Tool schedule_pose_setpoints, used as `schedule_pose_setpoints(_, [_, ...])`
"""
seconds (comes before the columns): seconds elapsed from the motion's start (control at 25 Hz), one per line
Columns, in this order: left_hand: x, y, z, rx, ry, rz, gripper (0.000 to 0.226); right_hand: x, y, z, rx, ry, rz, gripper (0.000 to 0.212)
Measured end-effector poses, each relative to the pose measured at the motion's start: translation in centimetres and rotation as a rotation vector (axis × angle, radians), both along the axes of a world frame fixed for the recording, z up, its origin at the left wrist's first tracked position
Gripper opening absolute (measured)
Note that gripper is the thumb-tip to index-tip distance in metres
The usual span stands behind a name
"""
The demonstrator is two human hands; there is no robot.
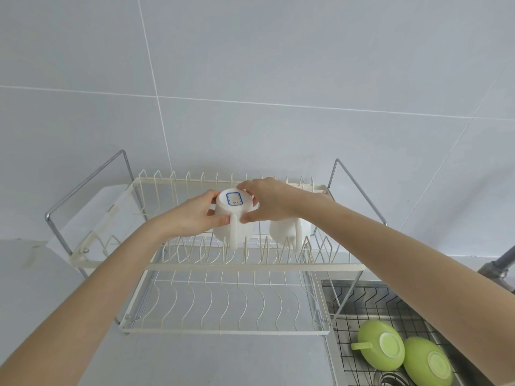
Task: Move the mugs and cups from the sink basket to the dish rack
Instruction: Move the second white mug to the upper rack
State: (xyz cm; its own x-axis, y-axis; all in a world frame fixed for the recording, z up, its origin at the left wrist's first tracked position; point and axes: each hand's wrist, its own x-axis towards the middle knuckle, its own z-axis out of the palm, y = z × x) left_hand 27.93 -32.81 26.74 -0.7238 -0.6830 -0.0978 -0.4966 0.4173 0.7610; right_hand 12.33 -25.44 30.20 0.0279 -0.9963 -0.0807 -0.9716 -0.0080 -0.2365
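Observation:
A white mug (231, 218) is upside down on the upper tier of the cream two-tier dish rack (250, 267), its handle facing me and a blue-edged label on its base. My left hand (195, 215) grips its left side and my right hand (267, 201) grips its right side. A second white mug (287, 232) stands inverted just to the right, partly hidden by my right wrist. At the lower right, two green cups (380, 348) (427, 364) lie bottom-up in the wire sink basket (362, 307).
The rack's lower tier (223, 305) holds nothing. A steel sink (328, 291) lies right of the rack, with a grey tap (498, 267) at the right edge. A tiled wall (250, 79) rises behind, and the grey counter (195, 358) lies in front.

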Motion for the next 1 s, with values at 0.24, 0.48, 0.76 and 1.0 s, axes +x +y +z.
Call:
schedule_pose_setpoints(0.24, [0.0, 0.0, 0.7, 0.028, -0.089, -0.004, 0.063, -0.1, 0.5, 0.3, 0.051, 0.061, 0.001, 0.076])
schedule_pose_setpoints(0.48, [1.3, 2.5, 4.2, -0.422, -0.299, 0.04, 0.057, 0.1, 3.6, 2.8, 0.012, 0.144, 0.011, 0.072])
schedule_pose_setpoints(0.76, [0.5, 10.5, 8.3, -0.729, -0.305, 0.085, 0.052, -1.6, 11.0, 5.3, -0.033, 0.161, -0.041, 0.068])
schedule_pose_setpoints(1.0, [-2.5, 17.6, 6.9, -0.78, -0.291, -0.011, 0.053, -4.7, 18.4, 2.8, -0.096, 0.147, -0.105, 0.069])
